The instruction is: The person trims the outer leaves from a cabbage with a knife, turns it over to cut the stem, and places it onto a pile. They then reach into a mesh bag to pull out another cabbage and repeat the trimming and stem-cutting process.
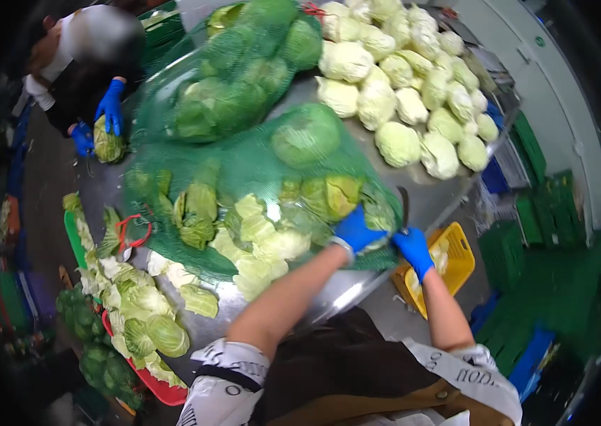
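Note:
My left hand (359, 231), in a blue glove, grips a green cabbage (380, 207) at the table's near edge, its fingers partly hidden by leaves. Close beside it, my blue-gloved right hand (415, 250) is closed around a knife (405, 204), whose dark blade points away from me. A green mesh sack (244, 160) spreads across the table under and around the cabbage. Inside its mesh sits a whole cabbage (306, 135). Loose pale leaves (261, 248) lie on the sack left of my left hand.
Trimmed pale cabbages (400, 85) are piled at the far right of the metal table (425, 195). A yellow crate (465, 259) stands below the right edge. Leaves fill a red crate (162, 387) at left. Across the table, a co-worker's gloved hands (110, 106) hold a cabbage (109, 142).

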A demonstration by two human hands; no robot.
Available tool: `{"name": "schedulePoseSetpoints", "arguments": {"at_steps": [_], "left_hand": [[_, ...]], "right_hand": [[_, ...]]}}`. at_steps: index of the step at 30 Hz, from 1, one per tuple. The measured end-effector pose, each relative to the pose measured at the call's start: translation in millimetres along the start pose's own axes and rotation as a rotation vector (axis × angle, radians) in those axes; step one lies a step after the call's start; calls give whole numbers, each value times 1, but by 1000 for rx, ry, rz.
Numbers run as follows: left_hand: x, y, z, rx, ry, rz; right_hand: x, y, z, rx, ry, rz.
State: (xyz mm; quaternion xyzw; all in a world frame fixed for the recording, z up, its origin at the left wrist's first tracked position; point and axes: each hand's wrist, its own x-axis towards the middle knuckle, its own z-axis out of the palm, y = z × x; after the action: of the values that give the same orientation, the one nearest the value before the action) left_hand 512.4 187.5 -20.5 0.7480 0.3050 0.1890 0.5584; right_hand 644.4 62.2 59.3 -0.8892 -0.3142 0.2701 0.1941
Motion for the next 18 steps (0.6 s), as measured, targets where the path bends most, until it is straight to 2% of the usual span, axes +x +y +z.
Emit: {"name": "schedulePoseSetpoints", "arguments": {"at_steps": [2,3,4,6,8,9,12,13,17,18], "left_hand": [[2,37,6,241,25,-210],[4,49,3,279,-15,-293],[5,58,-4,303,-64,-334],[3,64,-12,247,-67,-346],[-4,45,-8,176,0,-266],[-10,35,-5,138,30,-220],[-33,10,-9,-71,127,-193],[-44,17,-21,-52,141,-226],[-110,64,-87,-224,314,-148],[-130,72,-104,-201,405,-145]], "right_hand": [[7,17,11,-193,198,-99],[18,28,16,-138,166,37],[15,20,16,-17,244,5],[33,42,31,87,212,19],[52,65,40,147,205,12],[54,65,35,361,45,103],[28,60,40,449,90,-47],[14,46,36,434,92,-123],[-54,-44,21,472,13,-443],[-66,-62,22,506,7,-517]]}}
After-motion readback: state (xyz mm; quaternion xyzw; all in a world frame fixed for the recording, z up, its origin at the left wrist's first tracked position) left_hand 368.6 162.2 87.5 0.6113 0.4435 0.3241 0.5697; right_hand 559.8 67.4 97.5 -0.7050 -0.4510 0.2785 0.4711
